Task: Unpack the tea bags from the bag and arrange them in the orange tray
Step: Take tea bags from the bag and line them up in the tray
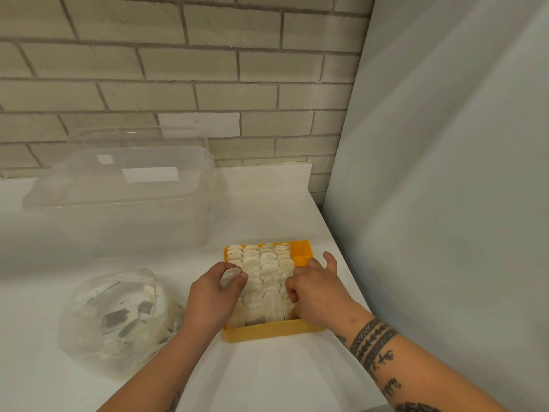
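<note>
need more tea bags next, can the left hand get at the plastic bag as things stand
Probably yes. The plastic bag lies just left of the left hand with nothing between them. The hand holds a tea bag, so it would likely place that first.

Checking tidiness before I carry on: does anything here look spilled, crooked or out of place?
Nothing stands out. The tea bags stand in even rows in the orange tray; only its far right corner is bare. The left hand pinches one more tea bag, and others lie in the plastic bag.
</note>
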### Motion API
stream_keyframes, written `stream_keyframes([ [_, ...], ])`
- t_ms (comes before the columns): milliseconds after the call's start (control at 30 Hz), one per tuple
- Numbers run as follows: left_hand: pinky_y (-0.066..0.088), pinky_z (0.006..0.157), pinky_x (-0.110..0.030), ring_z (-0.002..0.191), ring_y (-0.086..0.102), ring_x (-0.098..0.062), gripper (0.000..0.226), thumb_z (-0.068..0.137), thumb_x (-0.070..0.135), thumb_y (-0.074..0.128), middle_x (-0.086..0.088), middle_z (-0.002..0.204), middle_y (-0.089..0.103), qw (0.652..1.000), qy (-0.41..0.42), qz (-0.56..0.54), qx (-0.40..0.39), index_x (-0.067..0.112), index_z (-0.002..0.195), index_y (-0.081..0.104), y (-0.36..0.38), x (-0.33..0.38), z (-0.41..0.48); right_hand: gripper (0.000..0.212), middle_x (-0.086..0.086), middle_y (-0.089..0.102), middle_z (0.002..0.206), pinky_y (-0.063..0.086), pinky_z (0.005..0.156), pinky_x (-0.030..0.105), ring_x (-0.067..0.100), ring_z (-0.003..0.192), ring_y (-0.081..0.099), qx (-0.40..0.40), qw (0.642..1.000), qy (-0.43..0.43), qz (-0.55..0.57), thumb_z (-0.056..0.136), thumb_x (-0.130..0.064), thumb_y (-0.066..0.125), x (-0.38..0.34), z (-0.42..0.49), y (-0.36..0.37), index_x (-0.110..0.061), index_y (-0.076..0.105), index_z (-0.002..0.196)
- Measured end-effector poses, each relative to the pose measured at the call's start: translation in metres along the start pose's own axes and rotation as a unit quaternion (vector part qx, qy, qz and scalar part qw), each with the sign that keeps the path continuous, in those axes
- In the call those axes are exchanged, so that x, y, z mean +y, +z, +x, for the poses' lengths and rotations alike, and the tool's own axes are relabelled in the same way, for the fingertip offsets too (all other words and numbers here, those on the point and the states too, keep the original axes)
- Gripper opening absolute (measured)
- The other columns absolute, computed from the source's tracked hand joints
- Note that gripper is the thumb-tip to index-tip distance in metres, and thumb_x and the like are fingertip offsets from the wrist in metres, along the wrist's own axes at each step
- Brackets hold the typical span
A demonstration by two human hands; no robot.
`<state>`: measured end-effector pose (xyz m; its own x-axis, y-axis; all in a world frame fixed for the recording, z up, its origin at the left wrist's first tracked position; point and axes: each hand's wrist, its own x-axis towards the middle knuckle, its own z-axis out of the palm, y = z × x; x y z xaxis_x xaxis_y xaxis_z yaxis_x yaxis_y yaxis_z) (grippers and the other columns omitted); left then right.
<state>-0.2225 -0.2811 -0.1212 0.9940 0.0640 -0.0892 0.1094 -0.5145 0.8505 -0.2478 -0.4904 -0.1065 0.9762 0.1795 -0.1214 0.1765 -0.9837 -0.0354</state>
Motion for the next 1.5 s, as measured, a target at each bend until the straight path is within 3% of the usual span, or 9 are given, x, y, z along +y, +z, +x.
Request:
stream_keyframes([
  [233, 0.049, 0.064, -0.029, 0.080, 0.067, -0.017, 0.009, 0.097, 0.031, 0.057, 0.006, 0.081, 0.075, 0.998, -0.014, -0.057, -0.016, 0.030, 0.101, 0.065, -0.004, 0.006, -0.003, 0.025, -0.012, 0.058, 0.094, -0.003, 0.116, 0.054, 0.016, 0.112, 0.044, 0.004, 1.000, 0.016, 0.018, 0.075, -0.047, 0.078, 0.000, 0.002, 0.001, -0.027, 0.063, 0.081],
  [367, 0.047, 0.053, -0.033, 0.063, 0.061, -0.019, 0.021, 0.097, 0.013, 0.046, -0.002, 0.083, 0.076, 0.980, -0.039, -0.184, -0.065, 0.024, 0.107, 0.061, -0.011, 0.017, -0.006, 0.023, -0.017, 0.056, 0.088, 0.008, 0.118, 0.046, 0.006, 0.103, 0.048, 0.070, 0.983, 0.062, 0.160, 0.082, -0.053, 0.072, 0.002, 0.001, -0.014, -0.033, 0.061, 0.082],
  [567, 0.058, 0.064, -0.035, 0.087, 0.075, -0.025, 0.025, 0.105, 0.009, 0.048, -0.005, 0.102, 0.078, 0.944, -0.012, -0.289, -0.160, 0.024, 0.125, 0.052, -0.011, 0.042, -0.009, 0.007, -0.023, 0.067, 0.085, 0.046, 0.099, 0.036, -0.004, 0.091, 0.061, 0.147, 0.920, 0.051, 0.359, 0.089, -0.041, 0.071, -0.004, 0.000, -0.046, -0.041, 0.064, 0.088],
  [733, 0.062, 0.069, -0.039, 0.088, 0.078, -0.024, 0.036, 0.096, 0.013, 0.068, -0.006, 0.107, 0.076, 0.948, 0.008, -0.277, -0.157, 0.023, 0.127, 0.054, -0.005, 0.054, -0.004, 0.010, -0.029, 0.066, 0.086, 0.051, 0.094, 0.036, -0.002, 0.087, 0.062, 0.157, 0.886, 0.059, 0.433, 0.086, -0.041, 0.073, -0.011, 0.006, -0.054, -0.043, 0.066, 0.094],
  [1000, 0.061, 0.059, -0.031, 0.076, 0.074, -0.016, 0.040, 0.084, 0.020, 0.082, 0.000, 0.094, 0.071, 0.978, 0.053, -0.156, -0.130, 0.032, 0.116, 0.062, 0.009, 0.058, 0.003, 0.008, -0.017, 0.070, 0.077, 0.056, 0.080, 0.035, 0.003, 0.075, 0.064, 0.146, 0.884, 0.089, 0.435, 0.086, -0.038, 0.073, -0.007, 0.012, -0.051, -0.033, 0.070, 0.079],
  [1133, 0.062, 0.060, -0.034, 0.073, 0.074, -0.016, 0.019, 0.089, 0.019, 0.077, 0.001, 0.090, 0.074, 0.980, 0.061, -0.138, -0.130, 0.028, 0.102, 0.067, 0.011, 0.053, 0.007, 0.006, -0.011, 0.069, 0.079, 0.057, 0.078, 0.034, 0.006, 0.077, 0.064, 0.141, 0.892, 0.087, 0.421, 0.088, -0.036, 0.072, 0.003, 0.014, -0.050, -0.031, 0.070, 0.085],
  [1267, 0.060, 0.059, -0.030, 0.074, 0.074, -0.015, 0.017, 0.087, 0.025, 0.079, 0.002, 0.087, 0.075, 0.980, 0.061, -0.121, -0.148, 0.026, 0.101, 0.068, 0.015, 0.050, 0.011, 0.009, -0.014, 0.069, 0.082, 0.056, 0.080, 0.033, 0.005, 0.080, 0.064, 0.117, 0.916, 0.069, 0.378, 0.086, -0.042, 0.071, 0.007, 0.018, -0.042, -0.037, 0.070, 0.094],
  [1400, 0.060, 0.058, -0.031, 0.068, 0.072, -0.013, 0.004, 0.096, 0.024, 0.068, 0.002, 0.081, 0.075, 0.981, 0.052, -0.119, -0.143, 0.027, 0.098, 0.068, 0.017, 0.044, 0.018, 0.005, -0.015, 0.068, 0.080, 0.055, 0.077, 0.030, 0.005, 0.079, 0.063, 0.095, 0.932, 0.074, 0.343, 0.089, -0.040, 0.070, 0.017, 0.028, -0.045, -0.036, 0.069, 0.087],
  [1500, 0.059, 0.057, -0.034, 0.060, 0.066, -0.011, 0.015, 0.101, 0.025, 0.057, 0.008, 0.078, 0.075, 0.989, 0.058, -0.094, -0.099, 0.034, 0.095, 0.068, 0.014, 0.032, 0.028, 0.013, -0.017, 0.066, 0.080, 0.053, 0.076, 0.028, 0.002, 0.079, 0.062, 0.111, 0.938, 0.086, 0.318, 0.091, -0.036, 0.068, 0.038, 0.040, -0.054, -0.041, 0.064, 0.081],
])
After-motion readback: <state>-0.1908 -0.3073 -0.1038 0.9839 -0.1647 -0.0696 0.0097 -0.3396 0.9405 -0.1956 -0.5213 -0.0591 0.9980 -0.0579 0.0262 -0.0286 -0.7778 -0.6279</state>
